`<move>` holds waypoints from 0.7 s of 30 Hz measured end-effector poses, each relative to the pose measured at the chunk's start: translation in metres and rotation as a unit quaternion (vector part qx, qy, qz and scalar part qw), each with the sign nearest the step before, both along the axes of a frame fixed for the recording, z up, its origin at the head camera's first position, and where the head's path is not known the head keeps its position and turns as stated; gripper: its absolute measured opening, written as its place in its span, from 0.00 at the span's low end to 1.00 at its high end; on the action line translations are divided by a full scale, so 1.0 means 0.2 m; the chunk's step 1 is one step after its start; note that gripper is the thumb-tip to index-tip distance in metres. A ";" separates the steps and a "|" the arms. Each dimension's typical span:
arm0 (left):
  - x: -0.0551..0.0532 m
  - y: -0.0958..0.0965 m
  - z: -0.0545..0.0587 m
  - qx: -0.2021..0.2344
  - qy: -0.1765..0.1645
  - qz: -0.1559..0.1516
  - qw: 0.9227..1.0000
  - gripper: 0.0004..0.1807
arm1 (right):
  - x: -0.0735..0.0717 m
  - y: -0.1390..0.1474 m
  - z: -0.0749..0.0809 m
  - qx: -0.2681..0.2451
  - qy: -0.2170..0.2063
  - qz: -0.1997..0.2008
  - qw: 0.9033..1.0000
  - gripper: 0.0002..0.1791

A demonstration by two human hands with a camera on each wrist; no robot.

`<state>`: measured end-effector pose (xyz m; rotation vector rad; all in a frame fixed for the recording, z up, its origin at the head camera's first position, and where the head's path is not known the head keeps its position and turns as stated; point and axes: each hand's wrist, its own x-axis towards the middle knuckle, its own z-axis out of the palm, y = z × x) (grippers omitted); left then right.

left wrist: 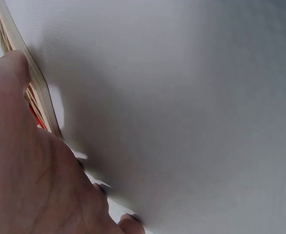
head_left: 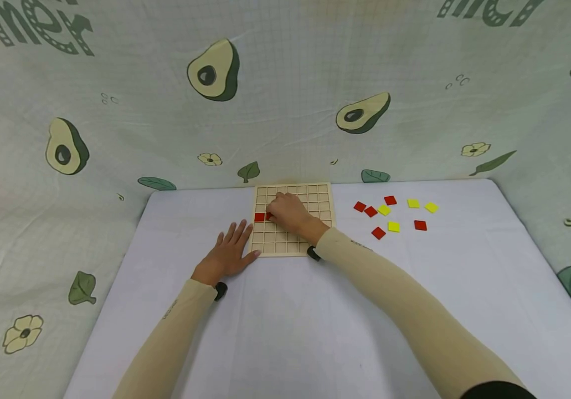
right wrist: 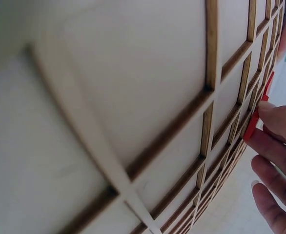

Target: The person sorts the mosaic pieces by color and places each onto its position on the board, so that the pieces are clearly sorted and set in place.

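A wooden grid board [head_left: 285, 247] with raised dividers lies at the table's far edge in the head view. One red square tile [head_left: 259, 217] sits in a cell at its left side. My right hand [head_left: 292, 215] reaches over the board and pinches another red tile [right wrist: 252, 123] between thumb and index finger, just right of the first. In the right wrist view that tile is at the grid, its other fingers apart from it. My left hand [head_left: 230, 249] rests with spread, straight fingers beside the board's left edge, the thumb touching its lower left corner.
Loose red tiles [head_left: 378, 233] and yellow tiles [head_left: 393, 226] lie scattered on the white table [head_left: 285, 327], right of the board. A cloth with an avocado print [head_left: 360, 113] hangs behind and beside the table.
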<state>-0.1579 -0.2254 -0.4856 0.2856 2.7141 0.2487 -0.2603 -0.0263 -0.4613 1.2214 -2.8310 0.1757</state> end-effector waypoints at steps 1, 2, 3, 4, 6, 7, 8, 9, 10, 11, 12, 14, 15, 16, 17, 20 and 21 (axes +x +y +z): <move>0.00 0.00 0.00 0.002 0.001 0.000 1.000 0.47 | 0.00 0.00 0.00 0.000 0.000 -0.001 1.000 0.06; 0.00 0.00 0.00 0.004 0.001 -0.001 1.000 0.47 | 0.00 0.00 0.00 -0.001 -0.001 -0.003 1.000 0.05; 0.00 0.00 0.00 0.005 0.003 -0.001 1.000 0.47 | 0.00 -0.01 0.00 0.000 -0.003 -0.004 1.000 0.05; 0.00 0.00 0.00 0.004 0.000 -0.001 1.000 0.47 | 0.00 -0.01 -0.01 0.000 -0.005 -0.006 1.000 0.05; 0.00 0.00 0.01 0.000 -0.005 -0.002 1.000 0.47 | 0.00 -0.01 -0.01 -0.002 -0.008 -0.009 1.000 0.05; 0.00 0.00 0.01 0.000 -0.006 -0.002 1.000 0.47 | 0.01 -0.01 -0.01 -0.004 -0.009 -0.010 1.000 0.05; 0.00 0.00 0.02 0.000 -0.006 -0.002 1.000 0.47 | 0.01 -0.01 -0.01 -0.006 -0.009 -0.010 1.000 0.05; 0.00 0.01 0.03 -0.001 -0.008 -0.002 1.000 0.47 | 0.01 -0.02 -0.01 -0.009 -0.010 -0.010 1.000 0.05; 0.01 0.01 0.03 -0.001 -0.010 -0.001 1.000 0.47 | 0.01 -0.02 -0.01 -0.013 -0.010 -0.009 1.000 0.05; 0.01 0.01 0.04 0.000 -0.009 0.000 1.000 0.47 | 0.01 -0.02 -0.01 -0.016 -0.010 -0.009 1.000 0.05; 0.01 0.01 0.04 0.002 -0.008 0.000 1.000 0.46 | 0.02 -0.02 -0.01 -0.018 -0.012 -0.010 1.000 0.05; 0.02 0.01 0.05 0.001 -0.007 0.000 1.000 0.47 | 0.02 -0.02 -0.01 -0.020 -0.013 -0.012 1.000 0.05; 0.02 0.01 0.05 0.000 -0.007 -0.001 1.000 0.47 | 0.02 -0.02 -0.01 -0.020 -0.014 -0.013 1.000 0.05; 0.02 0.01 0.05 -0.001 -0.006 -0.001 1.000 0.46 | 0.02 -0.02 -0.01 -0.019 -0.014 -0.015 1.000 0.06; 0.02 0.02 0.05 -0.003 -0.006 -0.001 1.000 0.47 | 0.02 -0.02 -0.01 -0.018 -0.014 -0.017 1.000 0.06; 0.01 0.02 0.05 -0.004 -0.006 -0.002 1.000 0.47 | 0.03 -0.01 -0.01 -0.017 -0.016 -0.022 0.999 0.06; 0.01 0.02 0.05 -0.004 -0.006 -0.001 1.000 0.47 | 0.03 -0.01 -0.01 -0.017 -0.016 -0.023 0.999 0.06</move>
